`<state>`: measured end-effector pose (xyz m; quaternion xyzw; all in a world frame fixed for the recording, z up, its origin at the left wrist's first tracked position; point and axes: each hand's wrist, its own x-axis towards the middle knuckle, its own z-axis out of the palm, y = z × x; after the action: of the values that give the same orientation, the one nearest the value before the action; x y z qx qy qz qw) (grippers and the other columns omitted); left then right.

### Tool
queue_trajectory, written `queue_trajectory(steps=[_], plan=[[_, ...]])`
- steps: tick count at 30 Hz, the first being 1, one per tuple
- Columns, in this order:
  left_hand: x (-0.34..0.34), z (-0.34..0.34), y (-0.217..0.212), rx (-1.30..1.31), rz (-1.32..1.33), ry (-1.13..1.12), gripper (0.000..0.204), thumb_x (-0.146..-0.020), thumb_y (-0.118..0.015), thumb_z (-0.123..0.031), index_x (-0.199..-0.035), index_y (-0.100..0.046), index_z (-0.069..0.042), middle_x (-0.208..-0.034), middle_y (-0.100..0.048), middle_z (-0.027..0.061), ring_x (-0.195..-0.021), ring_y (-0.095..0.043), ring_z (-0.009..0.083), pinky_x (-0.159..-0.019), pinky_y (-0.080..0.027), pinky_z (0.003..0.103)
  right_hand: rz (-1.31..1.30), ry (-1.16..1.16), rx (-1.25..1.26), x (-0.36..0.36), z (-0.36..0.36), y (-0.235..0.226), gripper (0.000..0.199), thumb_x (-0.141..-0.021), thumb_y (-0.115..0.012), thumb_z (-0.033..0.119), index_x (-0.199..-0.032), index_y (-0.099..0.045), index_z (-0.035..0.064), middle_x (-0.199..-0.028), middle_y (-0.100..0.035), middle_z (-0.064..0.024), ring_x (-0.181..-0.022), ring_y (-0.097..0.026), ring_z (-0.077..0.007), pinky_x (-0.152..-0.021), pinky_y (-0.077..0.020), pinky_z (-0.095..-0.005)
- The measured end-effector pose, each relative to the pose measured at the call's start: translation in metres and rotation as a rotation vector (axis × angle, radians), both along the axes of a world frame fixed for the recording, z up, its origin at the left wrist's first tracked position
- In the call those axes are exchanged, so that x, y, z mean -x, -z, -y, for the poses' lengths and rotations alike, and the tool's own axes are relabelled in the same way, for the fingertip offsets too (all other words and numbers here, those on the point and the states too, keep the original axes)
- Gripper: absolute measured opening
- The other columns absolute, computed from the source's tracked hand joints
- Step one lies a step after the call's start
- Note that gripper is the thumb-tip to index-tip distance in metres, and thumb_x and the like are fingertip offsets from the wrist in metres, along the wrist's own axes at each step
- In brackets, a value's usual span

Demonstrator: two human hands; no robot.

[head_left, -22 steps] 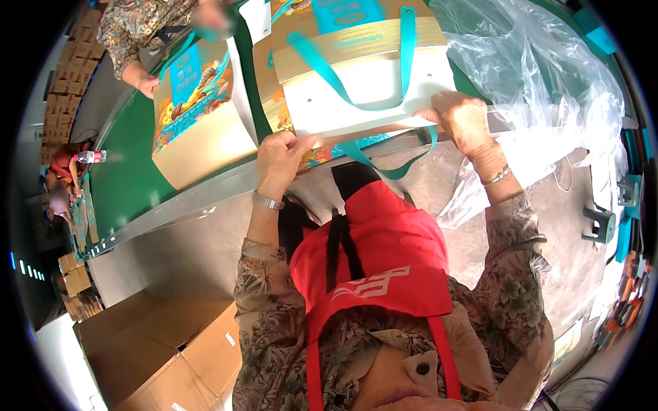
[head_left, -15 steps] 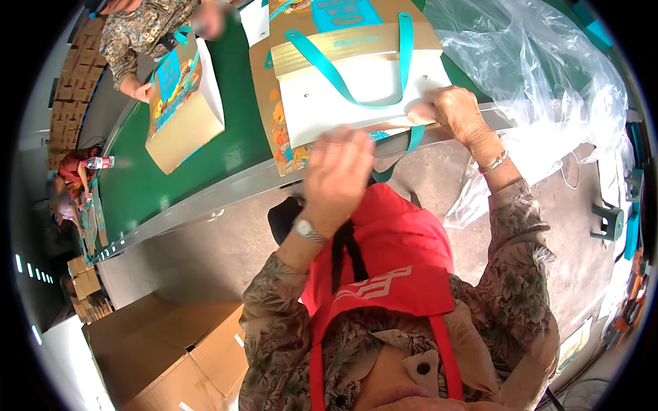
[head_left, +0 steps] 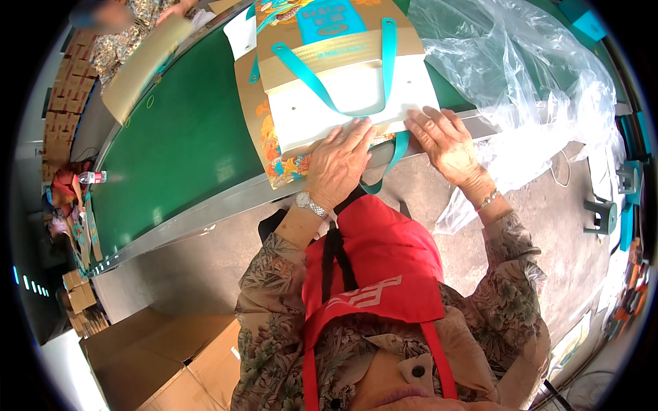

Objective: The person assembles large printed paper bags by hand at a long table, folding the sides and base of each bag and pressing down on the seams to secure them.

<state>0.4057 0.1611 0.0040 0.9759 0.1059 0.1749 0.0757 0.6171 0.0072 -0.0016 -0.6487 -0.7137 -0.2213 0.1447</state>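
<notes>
A gold and white paper gift bag (head_left: 356,89) with orange floral print and teal ribbon handles (head_left: 388,68) lies at the near edge of the green table. My left hand (head_left: 340,164) rests with fingers stretched out over the near edge of its white panel. At that panel's near right corner, my right hand (head_left: 444,147) lies with its fingers apart, the fingertips touching the edge. One ribbon handle (head_left: 391,164) hangs below the table edge between my hands. The undersides of both hands are hidden.
Crumpled clear plastic sheeting (head_left: 521,82) covers the table's right side and droops over its edge. Across the green table (head_left: 185,151), a co-worker handles another gold bag (head_left: 147,68). An open cardboard box (head_left: 164,349) stands low left; a green stool (head_left: 601,216) is at the right.
My left hand has settled on the bag's edge. The right hand has loosened from a closed grip and spread its fingers there. The co-worker's bag has been raised and moved away.
</notes>
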Motion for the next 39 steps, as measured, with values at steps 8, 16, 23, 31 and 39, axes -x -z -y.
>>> queue_trajectory(steps=[8,16,23,31,39], plan=[[-0.001,-0.001,-0.004,-0.028,-0.055,-0.015,0.044,-0.09,-0.06,-0.017,-0.132,-0.055,-0.004,-0.143,-0.051,0.0102,-0.124,-0.055,0.0274,-0.107,-0.043,0.045,0.002,-0.007,0.015,-0.019,-0.009,0.017,0.049,-0.082,-0.06,0.012,-0.131,-0.057,0.0048,-0.14,-0.054,-0.0106,-0.123,-0.057,-0.0271,-0.093,-0.0535,-0.0399],[-0.002,-0.006,-0.01,0.021,0.014,0.008,0.038,-0.091,-0.06,-0.018,-0.126,-0.059,-0.004,-0.14,-0.054,0.0085,-0.12,-0.056,0.0272,-0.101,-0.043,0.042,0.224,-0.191,0.117,-0.041,-0.022,-0.017,0.046,-0.082,-0.06,0.014,-0.126,-0.058,-0.0015,-0.129,-0.061,-0.012,-0.111,-0.061,-0.0225,-0.085,-0.0556,-0.0335],[-0.001,-0.006,-0.027,0.041,0.042,0.016,0.037,-0.089,-0.065,-0.019,-0.124,-0.061,-0.008,-0.136,-0.057,0.0056,-0.117,-0.056,0.0249,-0.099,-0.043,0.039,0.138,-0.37,0.199,-0.055,-0.029,-0.063,0.036,-0.084,-0.068,0.023,-0.111,-0.063,-0.0003,-0.109,-0.067,-0.0096,-0.089,-0.064,-0.0238,-0.076,-0.0577,-0.0338],[-0.014,0.001,-0.059,0.173,0.113,-0.039,0.028,-0.083,-0.073,-0.019,-0.108,-0.067,-0.007,-0.116,-0.068,0.0038,-0.098,-0.061,0.0251,-0.085,-0.051,0.038,-0.022,-0.414,0.345,-0.061,-0.037,-0.111,0.024,-0.086,-0.067,0.019,-0.103,-0.062,0.0033,-0.096,-0.064,-0.0085,-0.086,-0.062,-0.027,-0.072,-0.056,-0.0381],[-0.012,-0.007,-0.07,0.274,0.218,-0.008,0.035,-0.07,-0.084,-0.025,-0.098,-0.072,-0.009,-0.104,-0.072,0.0006,-0.09,-0.062,0.0229,-0.078,-0.055,0.035,0.151,-0.427,0.356,-0.058,-0.031,-0.126,0.026,-0.081,-0.067,0.014,-0.103,-0.061,0.0021,-0.088,-0.062,-0.0068,-0.081,-0.064,-0.0234,-0.065,-0.0564,-0.0358]])
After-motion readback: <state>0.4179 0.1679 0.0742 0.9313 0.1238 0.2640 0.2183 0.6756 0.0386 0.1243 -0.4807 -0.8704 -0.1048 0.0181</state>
